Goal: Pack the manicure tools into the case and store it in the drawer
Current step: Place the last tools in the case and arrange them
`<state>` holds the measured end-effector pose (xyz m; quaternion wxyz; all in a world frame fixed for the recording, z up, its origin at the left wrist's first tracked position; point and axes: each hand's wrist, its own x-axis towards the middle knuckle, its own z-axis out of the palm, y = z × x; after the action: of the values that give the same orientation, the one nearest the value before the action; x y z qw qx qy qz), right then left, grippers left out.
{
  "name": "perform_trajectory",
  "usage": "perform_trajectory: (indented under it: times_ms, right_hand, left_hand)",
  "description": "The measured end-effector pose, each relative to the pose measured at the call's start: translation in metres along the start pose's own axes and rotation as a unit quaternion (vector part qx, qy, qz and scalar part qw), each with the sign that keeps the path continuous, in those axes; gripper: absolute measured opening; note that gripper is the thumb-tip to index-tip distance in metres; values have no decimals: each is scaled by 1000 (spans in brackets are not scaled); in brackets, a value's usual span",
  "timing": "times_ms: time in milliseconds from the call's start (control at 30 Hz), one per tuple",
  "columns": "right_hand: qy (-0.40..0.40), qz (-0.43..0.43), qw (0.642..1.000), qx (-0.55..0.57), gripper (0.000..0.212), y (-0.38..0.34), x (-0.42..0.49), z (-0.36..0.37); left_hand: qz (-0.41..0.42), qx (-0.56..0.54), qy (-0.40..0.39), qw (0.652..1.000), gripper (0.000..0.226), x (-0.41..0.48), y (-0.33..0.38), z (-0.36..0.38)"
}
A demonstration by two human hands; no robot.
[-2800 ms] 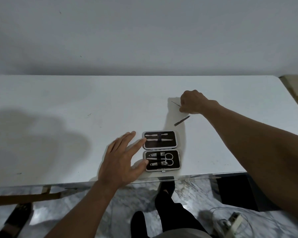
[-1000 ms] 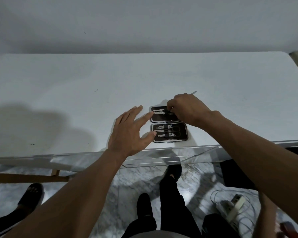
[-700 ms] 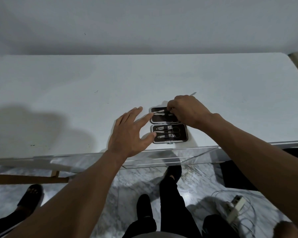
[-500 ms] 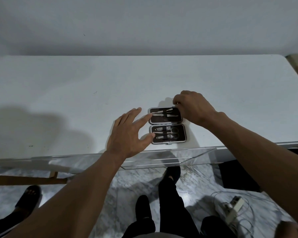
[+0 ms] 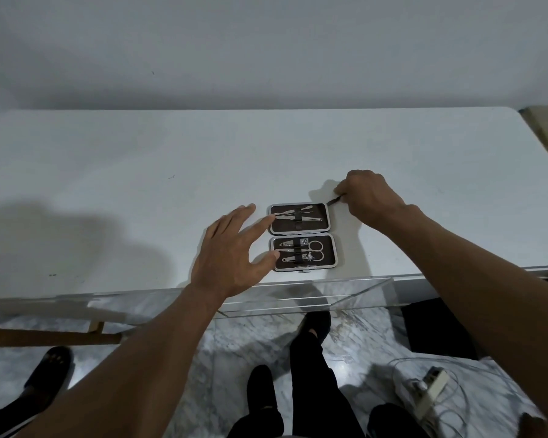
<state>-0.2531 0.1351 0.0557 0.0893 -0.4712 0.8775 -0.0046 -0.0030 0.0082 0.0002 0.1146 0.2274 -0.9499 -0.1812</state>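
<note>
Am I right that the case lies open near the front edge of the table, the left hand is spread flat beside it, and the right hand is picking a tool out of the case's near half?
Not quite. In the head view the right hand pinches a thin tool on the table, just beyond the case's far right corner, not in its near half. The rest holds: case open, left hand spread beside it.

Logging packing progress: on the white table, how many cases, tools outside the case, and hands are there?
Black open manicure case with a silver rim: 1
Thin dark metal tool outside the case, pinched by the right hand: 1
Hands, counting the open left hand: 2
Total: 4
</note>
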Motion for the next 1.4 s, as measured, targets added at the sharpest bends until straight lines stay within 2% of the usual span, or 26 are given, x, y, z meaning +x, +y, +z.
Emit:
perform_trajectory:
  times_ms: [133, 633, 1100, 1267, 1400]
  right_hand:
    - [-20, 16, 1000, 10, 17, -2, 6, -7]
    - [-98, 69, 990, 76, 10, -6, 20, -21]
    - [-91, 92, 986, 107, 12, -8, 12, -14]
    - [-93, 40, 989, 104, 23, -2, 6, -16]
    - [-71, 39, 992, 99, 13, -3, 9, -12]
  left_hand:
    - [-1, 3, 1, 1000, 64, 0, 1, 0]
    - [-2, 6, -2, 1000, 64, 1, -1, 1]
    - [-4, 6, -5, 1000, 64, 0, 0, 1]
    - [-3, 4, -5, 1000, 64, 1, 0, 0]
    - [-2, 2, -2, 1000, 64, 1, 1, 0]
